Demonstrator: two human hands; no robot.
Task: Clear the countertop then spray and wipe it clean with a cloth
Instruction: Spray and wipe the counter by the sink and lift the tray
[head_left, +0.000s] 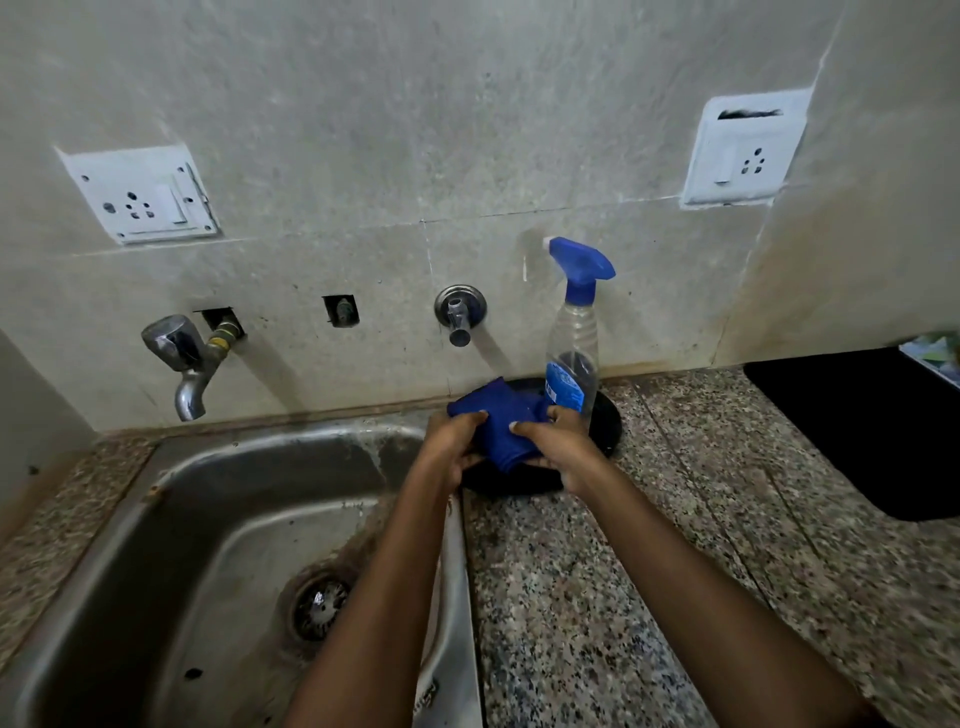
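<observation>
Steel sink (171, 499), two wall taps (182, 358), two sockets (140, 195).

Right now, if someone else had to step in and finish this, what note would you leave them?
Left hand and right hand: both grip the blue cloth, held over a black plate at the sink's edge.
Spray bottle: upright on the plate, against the wall, untouched.
Counter: still holds the plate and a black mat at the far right.
Done: cloth picked up.
Left: move the plate and mat off, spray the counter, wipe it with the cloth.
</observation>
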